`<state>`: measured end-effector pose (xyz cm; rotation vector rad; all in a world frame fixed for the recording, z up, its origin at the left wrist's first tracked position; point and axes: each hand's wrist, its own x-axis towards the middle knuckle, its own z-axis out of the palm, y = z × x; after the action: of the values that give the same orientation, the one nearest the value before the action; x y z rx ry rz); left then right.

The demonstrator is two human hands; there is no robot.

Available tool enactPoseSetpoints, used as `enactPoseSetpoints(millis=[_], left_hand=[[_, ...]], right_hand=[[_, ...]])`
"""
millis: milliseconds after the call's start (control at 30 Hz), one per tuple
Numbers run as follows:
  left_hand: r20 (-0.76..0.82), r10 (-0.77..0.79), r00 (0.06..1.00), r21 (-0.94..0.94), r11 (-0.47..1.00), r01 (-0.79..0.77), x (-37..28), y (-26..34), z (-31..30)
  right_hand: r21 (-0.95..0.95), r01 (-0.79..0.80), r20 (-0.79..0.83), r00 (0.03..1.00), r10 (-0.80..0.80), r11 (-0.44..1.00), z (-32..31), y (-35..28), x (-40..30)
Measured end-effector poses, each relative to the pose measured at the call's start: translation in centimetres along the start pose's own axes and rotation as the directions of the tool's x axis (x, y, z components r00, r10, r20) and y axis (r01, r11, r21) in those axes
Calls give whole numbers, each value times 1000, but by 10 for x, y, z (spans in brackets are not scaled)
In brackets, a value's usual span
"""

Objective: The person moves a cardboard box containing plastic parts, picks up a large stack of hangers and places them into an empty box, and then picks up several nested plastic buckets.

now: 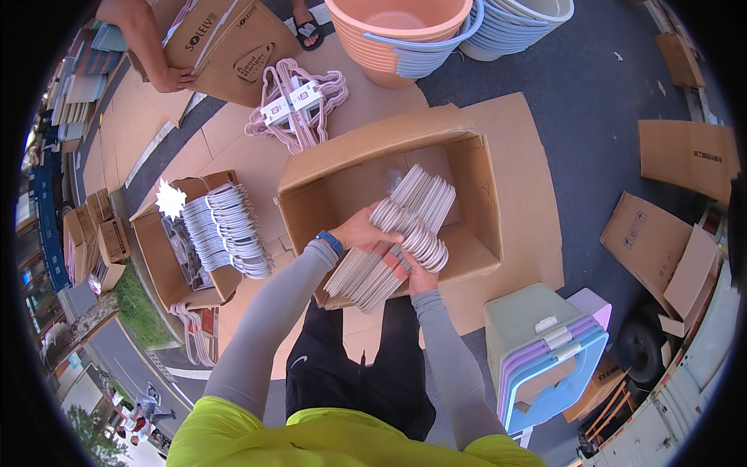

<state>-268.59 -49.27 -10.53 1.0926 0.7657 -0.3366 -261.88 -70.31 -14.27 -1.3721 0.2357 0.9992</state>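
Both my hands hold a thick stack of whitish clothes hangers [432, 201] over a large cardboard box [379, 140]. My left hand [365, 227], with a blue band at its wrist, grips the stack near the hooks from the left. At the hooks' lower right, my right hand [420, 274] has its fingers around the stack. Reddish bands show on the bundle beside my fingers. Left of the box, more light hangers [227, 230] lie in rows on a smaller open carton [152, 245]. A bundle of pink hangers [297, 105] with white labels lies beyond the box.
Another person's hand [172, 79] touches a printed carton [233, 52] at the upper left. Stacked peach tubs [379, 58] and blue buckets [502, 35] stand at the top. Nested plastic bins [525, 321] stand at my right, with cartons [653, 251] and a tyre [642, 350] beyond.
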Motion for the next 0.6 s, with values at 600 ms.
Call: enactPoseSetpoints(millis=[600], left_hand=[[-290, -163, 943, 279, 928, 247, -10, 15, 136]], right_hand=[[-756, 296, 359, 933, -8, 584, -201, -282, -44]])
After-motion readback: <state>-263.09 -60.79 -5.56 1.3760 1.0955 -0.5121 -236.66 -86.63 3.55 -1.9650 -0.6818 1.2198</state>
